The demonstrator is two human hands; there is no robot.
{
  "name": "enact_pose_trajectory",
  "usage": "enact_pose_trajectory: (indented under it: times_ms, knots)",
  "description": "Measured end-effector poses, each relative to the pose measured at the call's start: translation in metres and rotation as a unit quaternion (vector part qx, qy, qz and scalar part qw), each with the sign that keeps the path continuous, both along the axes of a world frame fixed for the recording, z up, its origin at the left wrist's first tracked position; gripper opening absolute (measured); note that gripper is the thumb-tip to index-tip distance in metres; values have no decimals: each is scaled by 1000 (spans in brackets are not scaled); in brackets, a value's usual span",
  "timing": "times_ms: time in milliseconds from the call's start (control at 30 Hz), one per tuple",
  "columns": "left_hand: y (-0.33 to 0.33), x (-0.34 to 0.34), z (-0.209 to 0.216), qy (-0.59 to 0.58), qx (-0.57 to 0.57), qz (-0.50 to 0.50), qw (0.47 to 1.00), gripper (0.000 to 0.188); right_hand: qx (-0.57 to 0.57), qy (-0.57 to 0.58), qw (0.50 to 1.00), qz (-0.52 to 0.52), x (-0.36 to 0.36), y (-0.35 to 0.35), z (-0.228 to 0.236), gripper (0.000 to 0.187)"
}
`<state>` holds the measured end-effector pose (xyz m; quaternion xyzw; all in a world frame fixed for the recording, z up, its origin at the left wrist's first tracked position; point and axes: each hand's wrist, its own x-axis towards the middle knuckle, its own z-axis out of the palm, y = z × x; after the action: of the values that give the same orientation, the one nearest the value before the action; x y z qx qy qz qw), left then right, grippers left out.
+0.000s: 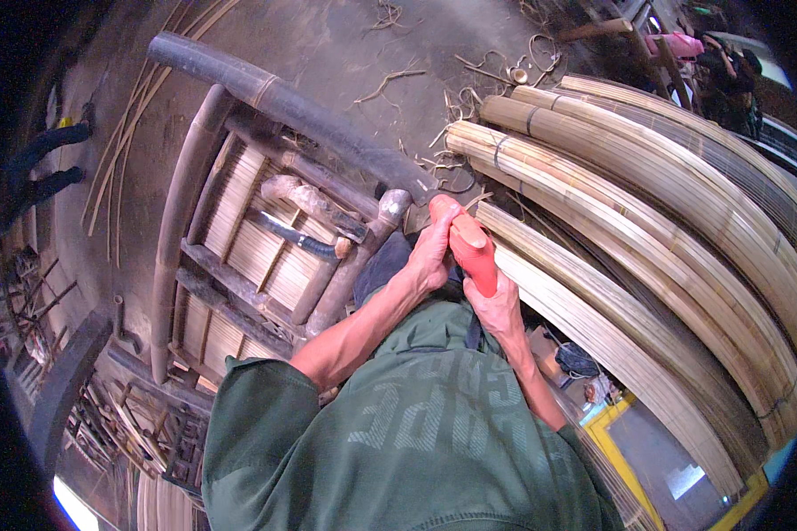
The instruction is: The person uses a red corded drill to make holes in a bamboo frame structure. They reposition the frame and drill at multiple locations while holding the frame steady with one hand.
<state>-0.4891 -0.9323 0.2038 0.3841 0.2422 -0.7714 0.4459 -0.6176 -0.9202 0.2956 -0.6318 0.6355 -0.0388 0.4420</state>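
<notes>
A smooth, long, bright orange-red object [476, 257] is between my two hands, in front of my body; its exact kind cannot be made out. My left hand [434, 248] is closed along its upper left side, near the far end. Around its lower end, my right hand [498, 305] is closed, with the fingers partly hidden. To the left of my hands stands a dark bamboo frame [266, 88] of thick poles with pale slatted panels [279, 265]. A short dark rod with a brown end [297, 234] lies across the slats.
Long tied bundles of split bamboo slats [611, 177] fill the right side. Thin loose strips [133, 124] and curled offcuts [390, 80] lie on the floor. A yellow-edged panel [620, 451] is at lower right. Another person [731, 80] is at far right; dark-clothed limbs [58, 146] show at left.
</notes>
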Motion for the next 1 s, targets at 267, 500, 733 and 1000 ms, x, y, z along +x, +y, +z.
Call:
enact_pose_trajectory:
  times_ms: [267,500,733,1000]
  knots:
    - [6,8,-14,36,58,47,997,41,68,8,997,36,8,-2,0,41]
    - [1,15,-9,19,62,61,996,43,49,42,997,43,12,-1,-9,39]
    - [-3,11,-12,27,50,47,997,42,48,46,997,30,17,-7,3,36]
    - [-1,13,-12,15,44,46,998,50,32,25,998,43,11,-4,-8,37]
